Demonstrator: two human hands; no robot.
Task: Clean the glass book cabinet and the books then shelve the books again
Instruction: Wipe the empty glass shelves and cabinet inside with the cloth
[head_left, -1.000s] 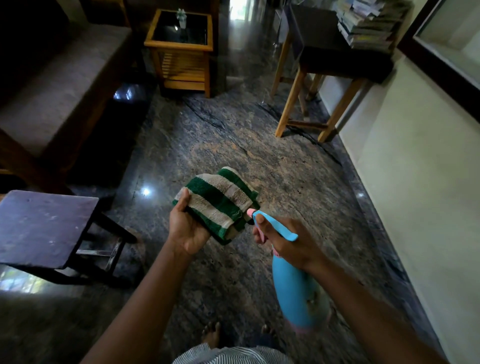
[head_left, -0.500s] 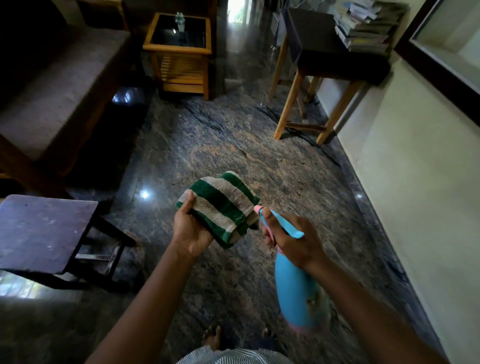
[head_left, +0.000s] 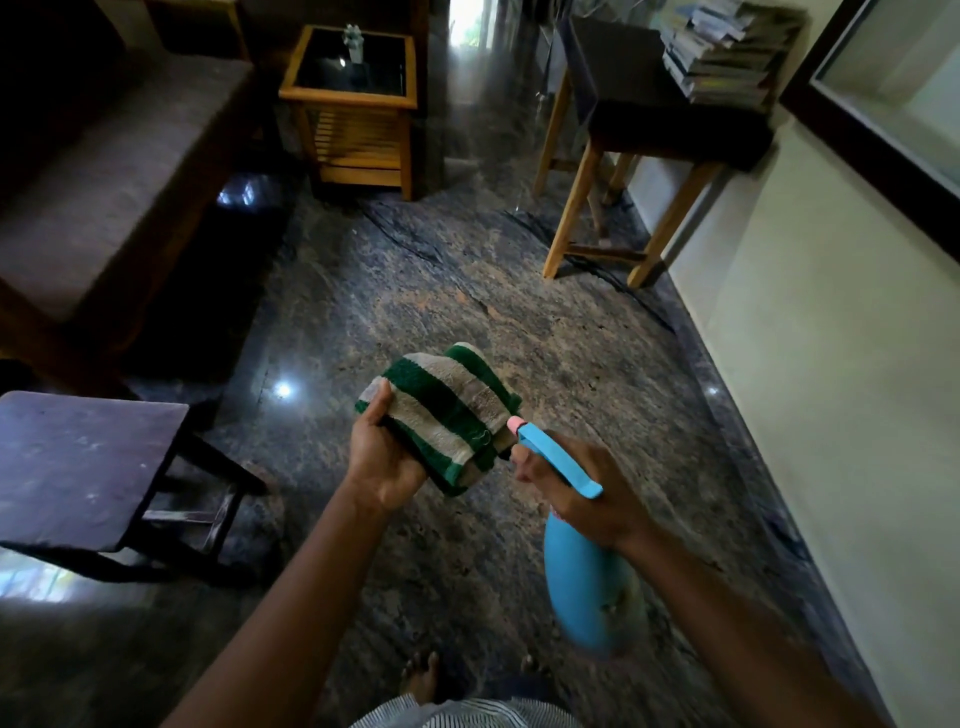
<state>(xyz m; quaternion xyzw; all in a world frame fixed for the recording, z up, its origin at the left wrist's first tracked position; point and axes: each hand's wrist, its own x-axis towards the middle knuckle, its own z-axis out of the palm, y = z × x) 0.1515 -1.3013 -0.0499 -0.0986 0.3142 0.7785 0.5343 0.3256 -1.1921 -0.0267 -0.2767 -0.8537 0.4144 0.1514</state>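
1. Glass book cabinet (head_left: 904, 83) is in the upper right corner of the frame, set in the pale wall (head_left: 831, 364). Only its dark frame and a part of the pane are visible.
2. The books (head_left: 727, 52) are not in it. They lie in a stack on a dark-seated stool (head_left: 670, 135) at the upper right, just left of the cabinet.
3. The left hand (head_left: 387, 457) is in the lower middle. Its fingers are curled under a folded green and beige cloth (head_left: 447, 415) and its thumb lies on top.
4. The right hand (head_left: 587, 493) is wrapped around the neck of a blue spray bottle (head_left: 587, 587). A finger seems to lie at the trigger, but I cannot tell if it presses.
5. The pink nozzle (head_left: 514, 425) is just beside the cloth edge. The bottle's long axis runs from lower right to upper left, so it aims at the cloth and away from the cabinet.
6. I judge that the cloth is being wetted and that wiping is not yet begun.
7. The coming move depends on one relation: the cabinet lies up and to the right of both hands, beyond the right arm. The right hand is nearer, but the cloth is in the farther hand. So the left hand must reach across, or the body must turn to the right.
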